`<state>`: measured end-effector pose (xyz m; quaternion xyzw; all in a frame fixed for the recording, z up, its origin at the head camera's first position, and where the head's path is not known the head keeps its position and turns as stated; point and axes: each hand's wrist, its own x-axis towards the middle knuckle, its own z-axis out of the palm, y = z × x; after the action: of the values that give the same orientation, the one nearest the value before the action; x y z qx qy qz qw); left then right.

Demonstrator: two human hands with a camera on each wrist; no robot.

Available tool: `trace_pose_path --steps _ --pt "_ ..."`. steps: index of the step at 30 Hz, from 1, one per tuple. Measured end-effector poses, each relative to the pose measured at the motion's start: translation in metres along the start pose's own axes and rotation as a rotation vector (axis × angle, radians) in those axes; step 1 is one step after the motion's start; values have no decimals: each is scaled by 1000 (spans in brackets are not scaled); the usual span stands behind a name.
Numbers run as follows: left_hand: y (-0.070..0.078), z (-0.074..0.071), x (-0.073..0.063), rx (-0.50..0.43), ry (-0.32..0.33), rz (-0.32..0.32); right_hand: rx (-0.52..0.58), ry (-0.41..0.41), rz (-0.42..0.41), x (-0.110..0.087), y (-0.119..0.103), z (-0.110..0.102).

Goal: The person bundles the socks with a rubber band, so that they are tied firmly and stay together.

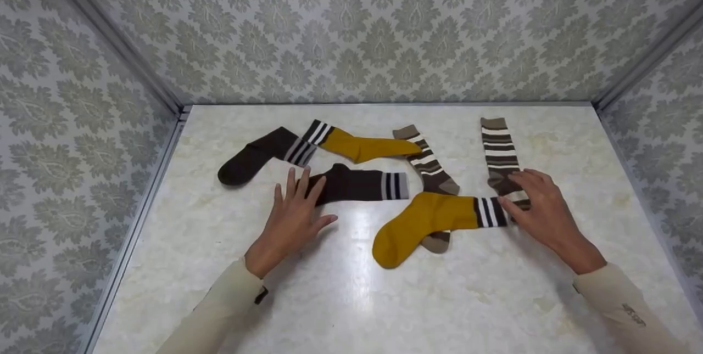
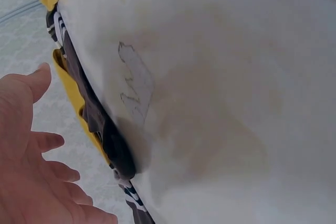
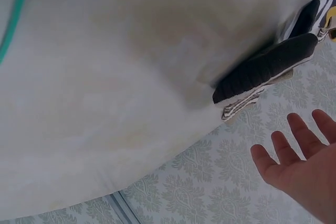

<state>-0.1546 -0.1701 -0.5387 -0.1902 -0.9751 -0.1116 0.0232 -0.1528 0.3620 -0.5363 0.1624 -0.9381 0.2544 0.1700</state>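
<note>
In the head view, my left hand (image 1: 294,217) has spread fingers that overlap the toe of a dark brown sock (image 1: 357,185) with a grey striped cuff. My right hand (image 1: 544,214) has loosely bent fingers, by the black-and-white cuff of a mustard sock (image 1: 434,212) and over the foot of a brown-and-white striped sock (image 1: 498,145). That sock's toe is partly hidden. The left wrist view shows my left hand (image 2: 39,169) with its fingers apart and nothing in them. Nothing is held by my right hand (image 3: 310,166) in the right wrist view either.
Further back lie another dark brown sock (image 1: 258,152) and another mustard sock (image 1: 362,147), whose toe overlaps a second striped sock (image 1: 427,162). The front mustard sock covers that striped sock's foot. Patterned walls (image 1: 379,30) border the pale tabletop (image 1: 351,299) at the back and sides.
</note>
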Motion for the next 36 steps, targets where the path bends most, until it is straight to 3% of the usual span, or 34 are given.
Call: trace_pose_path --steps 6,13,20,27,36 --pt "6 4 1 -6 2 30 19 4 -34 0 0 4" --pt "14 6 1 -117 -8 47 22 -30 -66 1 -2 10" --pt "23 9 3 -157 8 82 38 -71 -70 2 -3 13" --pt "33 14 5 -190 -14 98 12 -150 -27 3 -5 16" --pt "44 26 5 -196 10 158 -61 -227 3 2 -6 19"
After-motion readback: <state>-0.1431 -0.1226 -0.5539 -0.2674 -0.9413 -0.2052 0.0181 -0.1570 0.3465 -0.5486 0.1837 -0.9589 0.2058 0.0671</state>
